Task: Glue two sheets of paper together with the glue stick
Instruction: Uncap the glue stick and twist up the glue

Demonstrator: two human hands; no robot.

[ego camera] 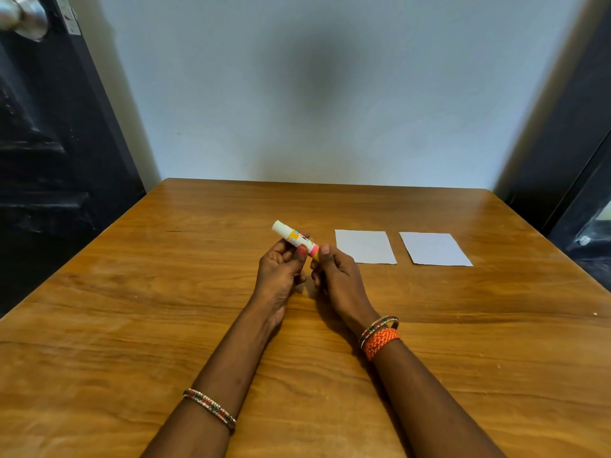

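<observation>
Glue stick [295, 239], white-capped plastic tube with yellow label and pink band: held above the brown wooden table [132, 325] between both hands, cap end tilted up and away to the left.
Left hand [281, 271]: fingers curled round the tube's middle.
Right hand [334, 276]: thumb and fingers pinching the base end.
Near white paper sheet [364, 246]: flat, just beyond the right hand.
Far white paper sheet [434, 248]: flat, further right, apart from the first.
Step, as judged: preparing the stick; cap appears on. Next move calls for uncapping, then spreading glue on one sheet.
</observation>
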